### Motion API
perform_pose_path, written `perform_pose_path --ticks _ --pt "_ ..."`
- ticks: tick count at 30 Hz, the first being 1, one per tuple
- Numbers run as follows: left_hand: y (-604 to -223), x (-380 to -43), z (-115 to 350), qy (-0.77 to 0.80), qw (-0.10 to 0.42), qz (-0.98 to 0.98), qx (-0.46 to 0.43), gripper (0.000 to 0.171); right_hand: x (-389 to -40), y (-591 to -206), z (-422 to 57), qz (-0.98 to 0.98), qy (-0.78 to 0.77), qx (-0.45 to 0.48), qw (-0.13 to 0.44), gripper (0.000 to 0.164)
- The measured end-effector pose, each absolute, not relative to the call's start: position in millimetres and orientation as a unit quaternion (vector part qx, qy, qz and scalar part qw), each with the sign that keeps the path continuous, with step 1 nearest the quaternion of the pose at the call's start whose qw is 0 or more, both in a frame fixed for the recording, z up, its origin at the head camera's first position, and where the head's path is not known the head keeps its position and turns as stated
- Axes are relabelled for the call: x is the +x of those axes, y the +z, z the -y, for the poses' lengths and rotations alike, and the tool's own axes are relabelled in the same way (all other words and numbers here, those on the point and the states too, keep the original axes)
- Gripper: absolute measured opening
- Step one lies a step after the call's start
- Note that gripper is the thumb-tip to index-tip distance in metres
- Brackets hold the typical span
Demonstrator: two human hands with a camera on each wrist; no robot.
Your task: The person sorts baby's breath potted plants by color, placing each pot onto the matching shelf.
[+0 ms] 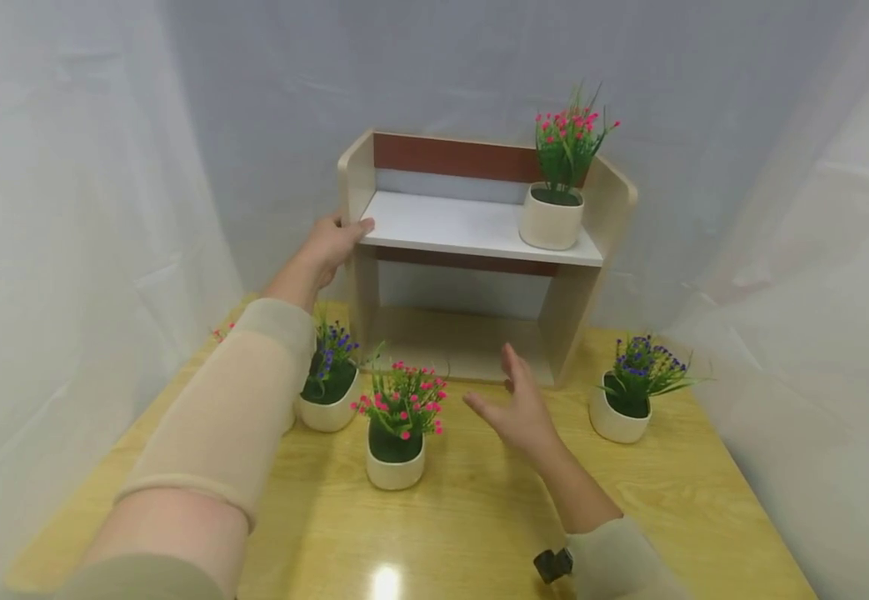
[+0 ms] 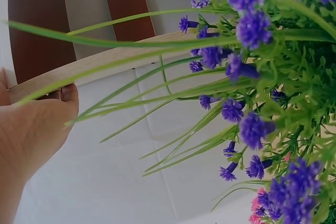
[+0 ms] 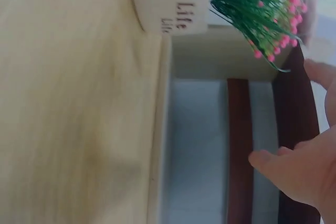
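Observation:
A small two-tier desktop shelf (image 1: 471,221) in pale wood with a white upper board stands at the back of the table. My left hand (image 1: 332,242) grips its left side panel, the thumb lying over the end of the white board. In the left wrist view, that hand (image 2: 39,135) curls around the panel's edge. My right hand (image 1: 520,408) hovers before the lower tier, thumb and fingers spread, holding nothing. Nearest to it is a white pot of pink flowers (image 1: 397,417). Another pot with pink flowers (image 1: 551,218) sits at the right end of the upper board.
Purple flowers in a white pot (image 1: 329,404) stand beside my left forearm. A similar purple-flowered pot (image 1: 621,412) is at the right. Further pink blooms (image 1: 224,332) peek out behind my left sleeve. Pale sheeting (image 1: 816,250) hangs around the yellow wooden table (image 1: 674,517).

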State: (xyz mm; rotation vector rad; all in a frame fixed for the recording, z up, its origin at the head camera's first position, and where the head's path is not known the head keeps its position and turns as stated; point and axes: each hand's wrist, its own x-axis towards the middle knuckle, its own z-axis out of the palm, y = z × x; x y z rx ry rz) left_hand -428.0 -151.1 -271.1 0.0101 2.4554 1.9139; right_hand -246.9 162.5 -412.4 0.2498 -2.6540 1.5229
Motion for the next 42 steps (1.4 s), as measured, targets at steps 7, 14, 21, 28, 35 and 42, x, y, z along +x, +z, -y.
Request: perform_pose_path --ticks 7,14,21,28,35,42 --pt "-271 -425 155 0.606 0.022 -0.795 -0.008 0.074 -236 -427 -148 0.865 0.491 0.081 -0.066 0.117" --pt "-267 -421 157 0.602 0.017 -0.798 -0.014 0.077 -226 -442 -133 0.852 0.5 0.112 -0.109 0.115" --pt "-266 -422 154 0.599 0.023 -0.8 -0.009 0.077 -216 -447 -122 0.87 0.461 0.128 -0.117 0.12" --pt "-267 -425 150 0.609 0.02 -0.793 -0.002 0.073 -212 -458 -111 0.881 0.44 0.134 -0.109 0.126" --pt "-269 -427 156 0.616 0.014 -0.788 -0.004 0.072 -215 -465 -91 0.885 0.444 0.117 -0.077 0.133" --pt "-272 -425 162 0.613 0.015 -0.79 -0.007 0.073 -219 -475 -80 0.877 0.46 0.12 -0.069 0.129"
